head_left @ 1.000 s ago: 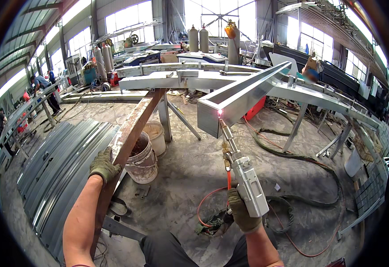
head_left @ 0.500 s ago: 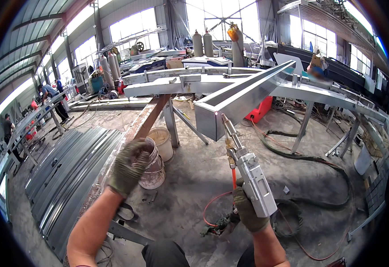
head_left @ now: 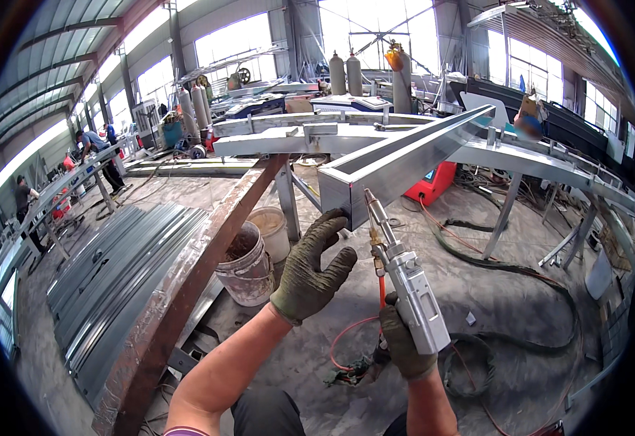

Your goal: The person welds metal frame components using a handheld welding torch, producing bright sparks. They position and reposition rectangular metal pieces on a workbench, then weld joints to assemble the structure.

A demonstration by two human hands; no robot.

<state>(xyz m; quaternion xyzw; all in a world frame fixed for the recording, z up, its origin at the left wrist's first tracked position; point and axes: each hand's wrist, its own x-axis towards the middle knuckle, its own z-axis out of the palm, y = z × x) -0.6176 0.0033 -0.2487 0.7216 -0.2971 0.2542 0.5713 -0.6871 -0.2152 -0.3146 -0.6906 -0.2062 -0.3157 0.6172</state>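
My right hand (head_left: 404, 341), in a dark green glove, is wrapped round the grip of a silver handheld welding gun (head_left: 417, 299). The gun's copper-coloured nozzle points up at the end corner of a long grey metal frame (head_left: 404, 161), close to its near face. My left hand (head_left: 311, 277), gloved too, is open with thumb and fingers apart. Its fingertips reach the lower left edge of the frame's end; I cannot tell whether they press on it. An orange-red hose (head_left: 382, 287) runs down from the gun.
A rusty brown beam (head_left: 186, 291) slants along my left, with two buckets (head_left: 245, 272) beside it. Grey metal strips (head_left: 121, 276) lie beyond. A long metal trestle (head_left: 506, 156) supports the frame. Hoses (head_left: 528, 272) coil over the floor at right, near a red machine (head_left: 433, 183). Two people work far left.
My left hand has moved right, from above the buckets to the frame's end. The bright spot on the frame's corner is gone. The right hand keeps its hold on the welding gun.
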